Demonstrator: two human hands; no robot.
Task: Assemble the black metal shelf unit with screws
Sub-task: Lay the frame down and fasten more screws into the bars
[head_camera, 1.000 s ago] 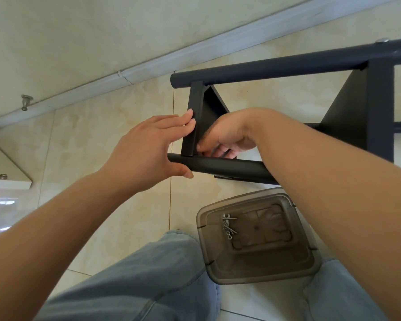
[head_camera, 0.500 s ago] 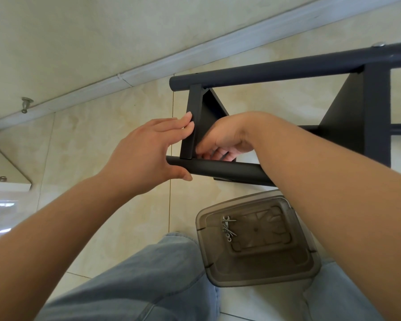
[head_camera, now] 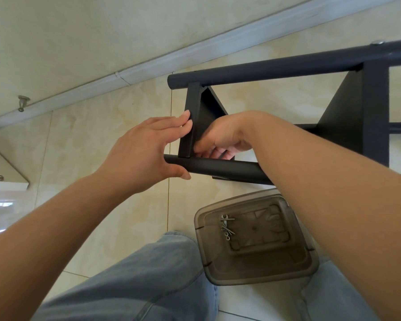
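The black metal shelf unit lies on its side on the tiled floor, with a far tube (head_camera: 276, 70) and a near tube (head_camera: 229, 169). A black shelf panel (head_camera: 191, 121) spans the two tubes at their left ends. My left hand (head_camera: 144, 154) grips that corner, thumb under the near tube and fingertips on the panel's edge. My right hand (head_camera: 222, 137) reaches behind the panel, fingers curled at the joint with the near tube. Whatever they hold is hidden. A second shelf panel (head_camera: 347, 117) stands further right.
A smoky translucent plastic tray (head_camera: 264, 269) lies on the floor by my knees, holding loose screws and washers (head_camera: 226, 227). My jeans-clad legs (head_camera: 148, 274) fill the bottom. A wall skirting (head_camera: 148, 68) runs behind the unit, with a metal door stop (head_camera: 23, 101) at left.
Both hands stay at the same corner of the unit. Only the camera view has shifted slightly.
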